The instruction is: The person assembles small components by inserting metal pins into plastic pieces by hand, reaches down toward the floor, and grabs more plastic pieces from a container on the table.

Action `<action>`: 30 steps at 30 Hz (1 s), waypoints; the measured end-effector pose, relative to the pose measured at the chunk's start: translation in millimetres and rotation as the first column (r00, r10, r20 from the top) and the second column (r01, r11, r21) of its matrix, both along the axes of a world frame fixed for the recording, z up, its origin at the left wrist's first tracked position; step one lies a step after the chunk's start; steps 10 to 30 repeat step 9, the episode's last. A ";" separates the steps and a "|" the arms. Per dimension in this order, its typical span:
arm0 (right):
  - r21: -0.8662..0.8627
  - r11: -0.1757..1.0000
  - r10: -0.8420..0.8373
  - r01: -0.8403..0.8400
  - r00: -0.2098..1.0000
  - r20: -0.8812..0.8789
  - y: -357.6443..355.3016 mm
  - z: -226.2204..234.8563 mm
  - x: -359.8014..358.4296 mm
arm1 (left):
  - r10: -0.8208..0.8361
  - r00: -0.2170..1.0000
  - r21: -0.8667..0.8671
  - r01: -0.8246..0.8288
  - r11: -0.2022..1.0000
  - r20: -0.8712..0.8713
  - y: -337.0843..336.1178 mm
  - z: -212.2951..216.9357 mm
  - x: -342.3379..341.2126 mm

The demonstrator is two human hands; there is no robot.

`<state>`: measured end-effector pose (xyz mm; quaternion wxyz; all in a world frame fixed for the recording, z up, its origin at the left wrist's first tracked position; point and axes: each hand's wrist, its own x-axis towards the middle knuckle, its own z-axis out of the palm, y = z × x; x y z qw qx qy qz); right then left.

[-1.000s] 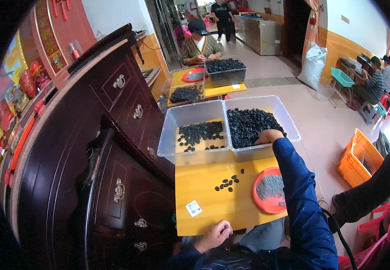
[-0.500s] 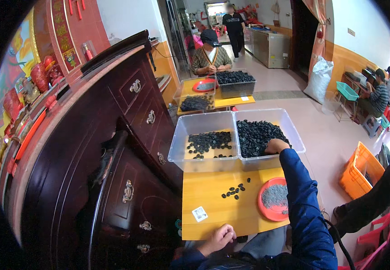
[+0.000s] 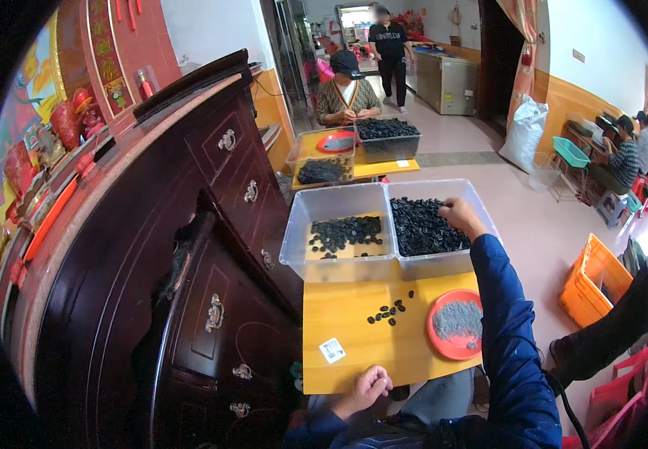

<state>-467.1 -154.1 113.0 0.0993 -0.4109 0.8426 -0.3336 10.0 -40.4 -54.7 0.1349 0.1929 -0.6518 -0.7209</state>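
My right hand point(image 3: 459, 215) is over the right-hand clear plastic bin point(image 3: 455, 258), at its right side, fingers curled down toward a heap of small black oval ring-like pieces point(image 3: 423, 224); what the fingertips hold is too small to make out. In the left-hand bin point(image 3: 305, 251) a thinner layer of similar black pieces point(image 3: 345, 232) covers part of the bottom. My left hand point(image 3: 373, 385) rests at the near edge of the yellow tabletop point(image 3: 339, 314), its fingers curled in and the thumb against them. Several loose black pieces point(image 3: 388, 311) lie between me and the bins.
A red plate point(image 3: 441, 346) of small grey bits point(image 3: 459, 319) stands right of the loose pieces. A white card point(image 3: 332, 350) lies left. A dark wooden cabinet point(image 3: 189, 247) borders the left side. Ahead, a person point(image 3: 350, 93) works at another table; an orange crate point(image 3: 593, 280) stands right.
My right hand has lifted and moved away from me across the heap in the right-hand bin. My left hand has barely moved. The person standing in the background has shifted slightly.
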 end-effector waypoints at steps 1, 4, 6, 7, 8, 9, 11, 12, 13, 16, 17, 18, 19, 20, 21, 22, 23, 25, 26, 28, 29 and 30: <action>-0.089 0.996 0.014 -0.012 1.000 0.024 2.7 8.9 5.4 | 0.014 1.000 -0.016 -0.014 1.000 -0.021 0.7 -4.5 0.3; -0.185 0.982 0.045 -0.040 0.999 0.027 8.6 27.7 23.8 | 0.019 0.999 -0.027 -0.021 0.999 -0.050 3.1 -12.9 -1.3; -0.253 0.964 0.095 -0.086 0.995 0.025 10.3 32.4 40.6 | 0.048 0.995 -0.042 -0.052 0.998 -0.088 4.9 -13.1 -0.6; -0.241 0.963 0.133 -0.118 0.990 0.048 12.2 39.8 59.7 | 0.080 0.991 -0.041 -0.084 0.996 -0.107 6.2 -12.8 1.1; -0.250 0.958 0.142 -0.141 0.990 -0.013 15.3 44.5 77.5 | 0.113 0.991 -0.017 -0.115 0.993 -0.077 2.1 -14.5 1.6; -0.262 0.950 0.182 -0.171 0.983 0.020 14.1 45.1 84.7 | 0.115 0.988 -0.024 -0.119 0.993 -0.105 -0.2 -9.6 1.5; -0.262 0.950 0.182 -0.171 0.983 0.020 14.1 45.1 84.7 | 0.115 0.988 -0.024 -0.119 0.993 -0.105 -0.2 -9.6 1.5; -0.262 0.950 0.182 -0.171 0.983 0.020 14.1 45.1 84.7 | 0.115 0.988 -0.024 -0.119 0.993 -0.105 -0.2 -9.6 1.5; -0.262 0.950 0.182 -0.171 0.983 0.020 14.1 45.1 84.7 | 0.115 0.988 -0.024 -0.119 0.993 -0.105 -0.2 -9.6 1.5; -0.262 0.950 0.182 -0.171 0.983 0.020 14.1 45.1 84.7 | 0.115 0.988 -0.024 -0.119 0.993 -0.105 -0.2 -9.6 1.5; -0.262 0.950 0.182 -0.171 0.983 0.020 14.1 45.1 84.7 | 0.115 0.988 -0.024 -0.119 0.993 -0.105 -0.2 -9.6 1.5; -0.262 0.950 0.182 -0.171 0.983 0.020 14.1 45.1 84.7 | 0.115 0.988 -0.024 -0.119 0.993 -0.105 -0.2 -9.6 1.5; -0.262 0.950 0.182 -0.171 0.983 0.020 14.1 45.1 84.7 | 0.115 0.988 -0.024 -0.119 0.993 -0.105 -0.2 -9.6 1.5; -0.262 0.950 0.182 -0.171 0.983 0.020 14.1 45.1 84.7 | 0.115 0.988 -0.024 -0.119 0.993 -0.105 -0.2 -9.6 1.5; -0.262 0.950 0.182 -0.171 0.983 0.020 14.1 45.1 84.7 | 0.115 0.988 -0.024 -0.119 0.993 -0.105 -0.2 -9.6 1.5; -0.262 0.950 0.182 -0.171 0.983 0.020 14.1 45.1 84.7 | 0.115 0.988 -0.024 -0.119 0.993 -0.105 -0.2 -9.6 1.5; -0.262 0.950 0.182 -0.171 0.983 0.020 14.1 45.1 84.7 | 0.115 0.988 -0.024 -0.119 0.993 -0.105 -0.2 -9.6 1.5; -0.262 0.950 0.182 -0.171 0.983 0.020 14.1 45.1 84.7 | 0.115 0.988 -0.024 -0.119 0.993 -0.105 -0.2 -9.6 1.5; -0.262 0.950 0.182 -0.171 0.983 0.020 14.1 45.1 84.7 | 0.115 0.988 -0.024 -0.119 0.993 -0.105 -0.2 -9.6 1.5; -0.262 0.950 0.182 -0.171 0.983 0.020 14.1 45.1 84.7 | 0.115 0.988 -0.024 -0.119 0.993 -0.105 -0.2 -9.6 1.5; -0.262 0.950 0.182 -0.171 0.983 0.020 14.1 45.1 84.7 | 0.115 0.988 -0.024 -0.119 0.993 -0.105 -0.2 -9.6 1.5; -0.262 0.950 0.182 -0.171 0.983 0.020 14.1 45.1 84.7 | 0.115 0.988 -0.024 -0.119 0.993 -0.105 -0.2 -9.6 1.5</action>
